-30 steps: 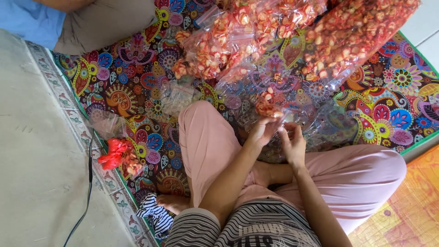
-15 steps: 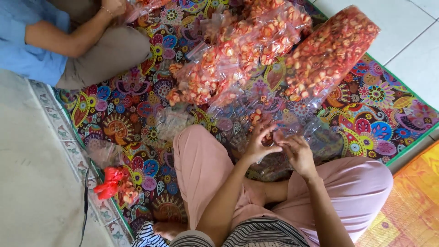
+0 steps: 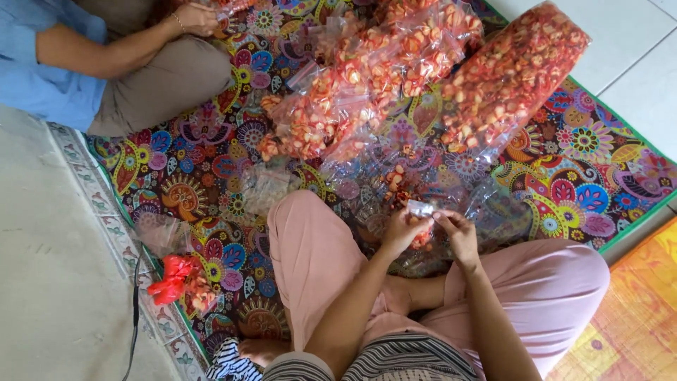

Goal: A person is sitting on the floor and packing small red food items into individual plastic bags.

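1. Small clear bag [image 3: 422, 220] of red-orange snack pieces sits between both hands, above the person's crossed legs in pink trousers [image 3: 317, 247]. Its mouth edge runs roughly left to right across the view, and the filled body hangs below that edge toward the lap (long axis of the body hard to read, since the fingers cover much of it).
2. Left hand [image 3: 400, 229]: fingers curled, pinching the bag's left upper corner, thumb on top.
3. Right hand [image 3: 457, 231]: fingers pressed together, pinching the right side of the bag's top edge. The two hands are close together, nearly touching.
4. Just beyond the hands: loose empty clear bags [image 3: 486, 204] lie crumpled on the patterned mat [image 3: 204, 155].
5. Left of the legs, near the mat border: a red plastic bundle [image 3: 173, 276] with a few snack pieces beside it.
6. Farther out: a heap of filled small packets [image 3: 352, 92], and to its right a large clear sack [image 3: 511, 74] of the same snack, long axis running diagonally up-right.
7. Far left: another person sits on the mat, one hand [image 3: 194, 17] at a packet.
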